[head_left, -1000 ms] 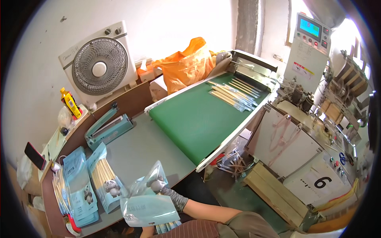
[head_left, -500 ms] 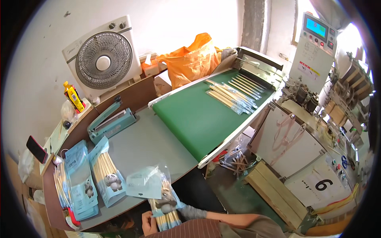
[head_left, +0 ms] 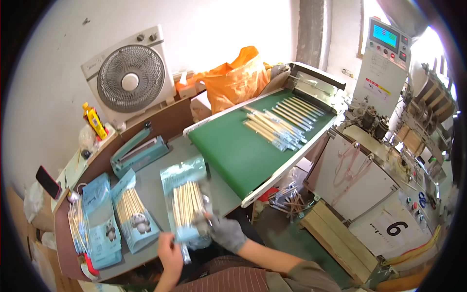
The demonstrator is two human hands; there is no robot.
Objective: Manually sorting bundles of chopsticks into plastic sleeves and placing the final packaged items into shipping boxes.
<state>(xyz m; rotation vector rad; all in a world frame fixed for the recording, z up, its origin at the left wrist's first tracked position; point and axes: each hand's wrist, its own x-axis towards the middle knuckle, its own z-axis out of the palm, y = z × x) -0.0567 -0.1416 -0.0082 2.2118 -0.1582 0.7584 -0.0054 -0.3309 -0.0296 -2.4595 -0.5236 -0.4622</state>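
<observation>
A clear-windowed blue bag of chopsticks (head_left: 187,202) stands tilted over the table's near edge. My right hand (head_left: 226,232), in a grey glove, grips the bag's lower right side, its fingertips blurred. Bare and closed, my left hand (head_left: 170,255) is by the bag's lower left corner. A narrow pale blue strip (head_left: 185,254) hangs beside it; what the fingers hold I cannot make out. To the left lies a filled panda-printed bag (head_left: 132,211), then a stack of flat blue bags (head_left: 103,238) and a bunch of wrapped chopsticks (head_left: 78,226).
A green conveyor belt (head_left: 228,151) carries several wrapped chopsticks (head_left: 275,127). A teal heat sealer (head_left: 138,153) sits at the table's back, below a box fan (head_left: 129,80). An orange bag (head_left: 238,80) is behind the belt; a white machine (head_left: 357,180) stands at right.
The chopstick bag has risen from my lap to above the table edge, its top now upright. My right hand rose with it; my left hand moved slightly left and up.
</observation>
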